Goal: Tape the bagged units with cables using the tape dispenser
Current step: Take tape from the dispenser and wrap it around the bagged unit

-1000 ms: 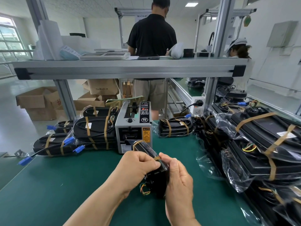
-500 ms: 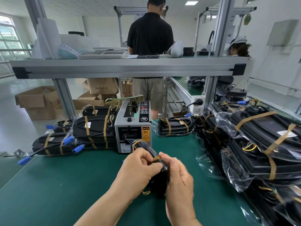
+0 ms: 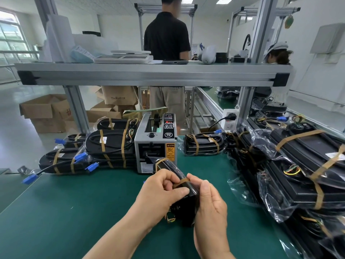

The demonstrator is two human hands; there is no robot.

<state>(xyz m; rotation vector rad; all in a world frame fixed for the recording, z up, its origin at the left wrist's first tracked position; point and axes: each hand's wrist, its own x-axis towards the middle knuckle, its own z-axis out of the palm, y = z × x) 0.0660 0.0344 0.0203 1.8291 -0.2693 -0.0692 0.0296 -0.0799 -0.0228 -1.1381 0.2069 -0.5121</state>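
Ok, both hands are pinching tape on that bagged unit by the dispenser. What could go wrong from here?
The tape strip, pinched between left hand and right hand, may crease or stick to itself. The coloured wires dangling below the bagged unit may end up outside the band.

Lit brightly from ceiling panels (image 3: 222, 1) and a left-hand window (image 3: 9, 34); cast only soft shadows; bent straight lines near edges.
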